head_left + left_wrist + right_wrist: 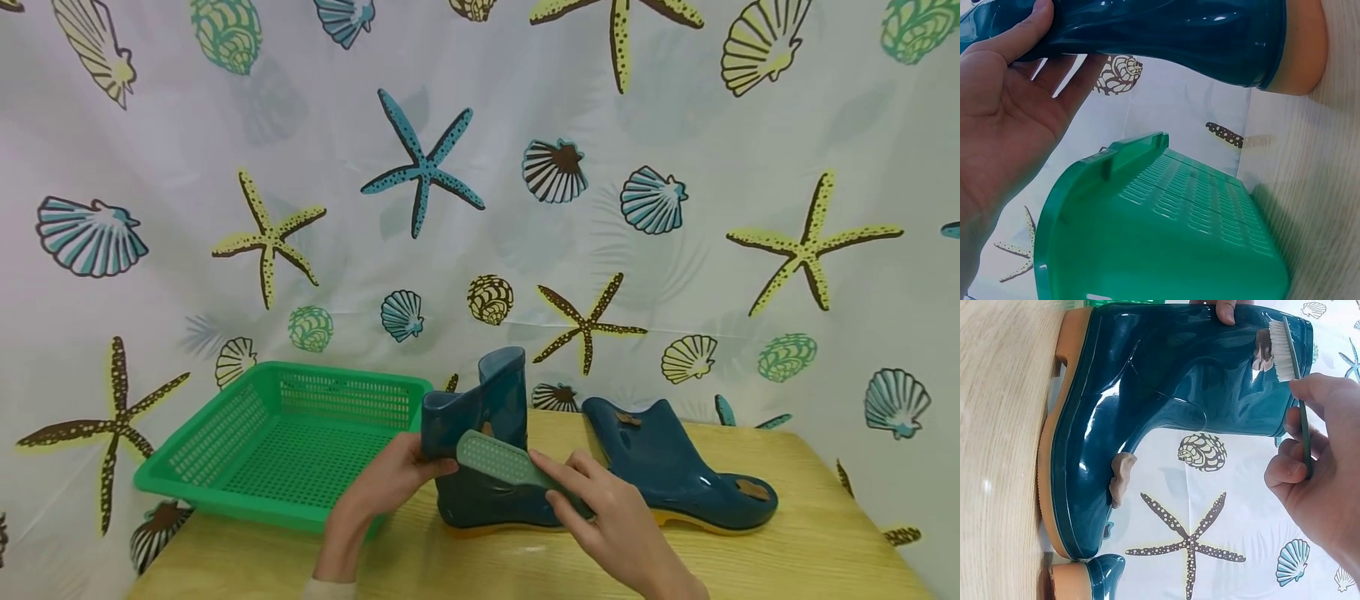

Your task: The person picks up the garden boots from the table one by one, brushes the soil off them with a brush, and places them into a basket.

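A dark blue rubber boot (506, 408) with a tan sole stands upright on the table. My left hand (393, 477) grips its shaft, thumb on one side and fingers behind, as the left wrist view also shows. My right hand (611, 504) holds a green scrub brush (501, 460) by its handle. In the right wrist view the white bristles (1282, 353) meet the shaft beside a brown smear (1263, 350) near the boot's top. Another brown patch (1124, 480) sticks to the front of the foot.
A second blue boot (652, 458) lies on its side to the right, with brown patches on its shaft and toe. A green plastic basket (247, 510) stands at the left of the wooden table (795, 483). Behind hangs a curtain (495, 242) printed with shells and starfish.
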`<state>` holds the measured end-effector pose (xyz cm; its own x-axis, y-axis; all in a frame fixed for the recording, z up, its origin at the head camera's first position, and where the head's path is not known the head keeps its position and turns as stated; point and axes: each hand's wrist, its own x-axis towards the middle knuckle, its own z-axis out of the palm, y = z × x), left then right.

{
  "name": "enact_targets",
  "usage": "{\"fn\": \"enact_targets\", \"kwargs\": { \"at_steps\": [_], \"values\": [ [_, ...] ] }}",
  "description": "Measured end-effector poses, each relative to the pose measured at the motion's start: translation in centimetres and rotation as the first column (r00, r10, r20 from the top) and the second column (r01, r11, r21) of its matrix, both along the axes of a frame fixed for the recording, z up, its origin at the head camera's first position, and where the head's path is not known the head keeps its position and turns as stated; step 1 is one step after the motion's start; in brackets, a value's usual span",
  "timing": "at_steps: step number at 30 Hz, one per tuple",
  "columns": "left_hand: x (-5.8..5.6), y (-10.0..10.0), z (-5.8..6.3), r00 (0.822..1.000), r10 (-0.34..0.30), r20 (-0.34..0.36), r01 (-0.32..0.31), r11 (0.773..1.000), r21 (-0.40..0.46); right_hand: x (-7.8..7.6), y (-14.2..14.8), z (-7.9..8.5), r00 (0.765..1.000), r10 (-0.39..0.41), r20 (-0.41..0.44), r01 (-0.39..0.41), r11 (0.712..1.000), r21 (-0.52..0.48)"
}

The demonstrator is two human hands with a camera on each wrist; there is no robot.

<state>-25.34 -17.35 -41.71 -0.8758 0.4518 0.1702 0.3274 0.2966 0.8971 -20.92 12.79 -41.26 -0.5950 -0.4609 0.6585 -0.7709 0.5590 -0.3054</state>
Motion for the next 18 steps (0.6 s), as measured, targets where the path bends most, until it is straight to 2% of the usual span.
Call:
{"fn": "enact_targets", "kwargs": {
  "at_steps": [10,18],
  "values": [
    [-0.44,-0.10,0.54,1.000,0.000,-0.030,0.000,1.000,-0.002,-0.23,0.13,1.01,0.999,-0.027,-0.039,0.028,1.000,0.012],
    [-0.62,0.08,-0.09,1.000,-0.003,-0.024,0.003,1.000,-0.006,0.13,0.42,0.89,0.998,-0.044,-0.036,0.043,0.999,-0.016]
  ]
}}
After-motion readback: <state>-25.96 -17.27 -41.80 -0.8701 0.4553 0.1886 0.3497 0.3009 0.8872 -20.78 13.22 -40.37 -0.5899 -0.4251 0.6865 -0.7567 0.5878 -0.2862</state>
